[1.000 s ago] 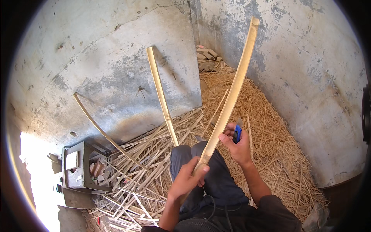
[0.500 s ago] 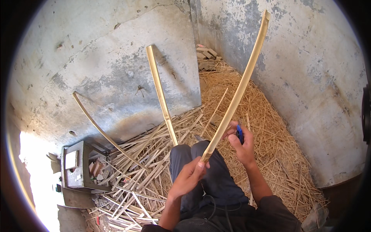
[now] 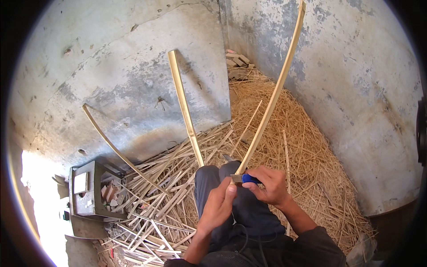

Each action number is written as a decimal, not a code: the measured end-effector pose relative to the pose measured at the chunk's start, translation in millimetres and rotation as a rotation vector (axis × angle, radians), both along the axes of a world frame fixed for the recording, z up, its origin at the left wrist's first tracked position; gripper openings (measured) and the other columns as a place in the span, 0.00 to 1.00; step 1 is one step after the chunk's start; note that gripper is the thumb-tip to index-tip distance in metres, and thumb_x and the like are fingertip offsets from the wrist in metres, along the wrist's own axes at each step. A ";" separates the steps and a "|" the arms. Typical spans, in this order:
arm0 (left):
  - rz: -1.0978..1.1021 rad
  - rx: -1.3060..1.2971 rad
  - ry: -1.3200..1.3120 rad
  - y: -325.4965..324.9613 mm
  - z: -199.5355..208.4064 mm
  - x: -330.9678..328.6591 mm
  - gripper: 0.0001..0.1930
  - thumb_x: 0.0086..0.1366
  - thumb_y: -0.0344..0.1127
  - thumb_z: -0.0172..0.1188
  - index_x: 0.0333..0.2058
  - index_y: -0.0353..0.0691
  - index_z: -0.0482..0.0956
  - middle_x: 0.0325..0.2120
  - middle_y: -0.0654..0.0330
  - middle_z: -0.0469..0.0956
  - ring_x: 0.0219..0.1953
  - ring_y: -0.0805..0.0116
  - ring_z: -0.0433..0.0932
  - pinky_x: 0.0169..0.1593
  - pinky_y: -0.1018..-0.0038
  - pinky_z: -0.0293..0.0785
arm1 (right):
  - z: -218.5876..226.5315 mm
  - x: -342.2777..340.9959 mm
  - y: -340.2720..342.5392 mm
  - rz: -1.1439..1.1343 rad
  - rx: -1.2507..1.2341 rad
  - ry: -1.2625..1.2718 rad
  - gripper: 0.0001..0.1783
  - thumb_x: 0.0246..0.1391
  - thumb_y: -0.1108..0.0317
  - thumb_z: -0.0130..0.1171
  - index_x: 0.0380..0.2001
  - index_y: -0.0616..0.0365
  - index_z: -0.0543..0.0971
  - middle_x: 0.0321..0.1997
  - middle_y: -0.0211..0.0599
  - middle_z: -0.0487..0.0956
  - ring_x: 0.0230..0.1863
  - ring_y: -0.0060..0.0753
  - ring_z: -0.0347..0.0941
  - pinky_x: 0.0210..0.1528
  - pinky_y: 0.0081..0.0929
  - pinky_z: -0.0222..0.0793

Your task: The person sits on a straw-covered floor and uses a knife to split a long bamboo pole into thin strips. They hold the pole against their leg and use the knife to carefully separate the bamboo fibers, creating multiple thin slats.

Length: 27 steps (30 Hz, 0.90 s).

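A long split bamboo strip (image 3: 272, 104) rises from my lap up and away to the right. My left hand (image 3: 218, 202) is closed on its near end, above my knees. In my right hand (image 3: 269, 184) is a knife (image 3: 251, 179) with a blue handle and a short, wide metal blade. The blade lies across the bamboo strip, just beyond my left fingertips, and appears to touch it. Part of the blue handle is hidden by my right fingers.
Another bamboo strip (image 3: 181, 95) leans on the wall ahead, and a thinner strip (image 3: 118, 152) stands further left. Loose bamboo slats (image 3: 155, 196) and a heap of straw-like shavings (image 3: 311, 164) cover the floor. A grey box-like metal frame (image 3: 86, 191) stands at the left.
My right hand has moved left and down, bringing the knife onto the bamboo strip. The strip has turned to show a narrower side and shifted slightly left.
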State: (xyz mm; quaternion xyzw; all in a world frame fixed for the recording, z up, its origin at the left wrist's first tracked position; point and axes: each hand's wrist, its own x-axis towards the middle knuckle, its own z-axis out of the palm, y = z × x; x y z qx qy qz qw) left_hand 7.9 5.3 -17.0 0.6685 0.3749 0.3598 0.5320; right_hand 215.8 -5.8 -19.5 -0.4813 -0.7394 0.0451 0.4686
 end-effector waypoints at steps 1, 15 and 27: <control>0.006 0.021 0.013 -0.5 0.3 1.1 0.17 0.83 0.43 0.44 0.45 0.35 0.74 0.20 0.53 0.71 0.21 0.59 0.71 0.29 0.64 0.66 | 0.2 -0.4 0.2 -0.004 0.012 -0.014 0.21 0.61 0.48 0.68 0.39 0.58 0.85 0.28 0.38 0.82 0.25 0.39 0.81 0.26 0.33 0.74; 0.218 0.226 0.286 -7.7 21.1 10.0 0.17 0.79 0.44 0.54 0.48 0.33 0.73 0.28 0.43 0.81 0.33 0.36 0.81 0.35 0.51 0.73 | 6.6 -4.2 0.5 -0.030 0.091 -0.134 0.19 0.60 0.48 0.68 0.40 0.54 0.85 0.23 0.30 0.75 0.20 0.33 0.75 0.22 0.31 0.69; 0.352 0.326 0.378 -11.5 14.1 13.8 0.16 0.77 0.47 0.56 0.46 0.37 0.74 0.25 0.44 0.81 0.28 0.38 0.81 0.30 0.52 0.73 | 14.0 -5.0 0.4 -0.084 0.132 -0.178 0.19 0.59 0.46 0.68 0.37 0.52 0.85 0.22 0.29 0.75 0.18 0.32 0.74 0.20 0.31 0.68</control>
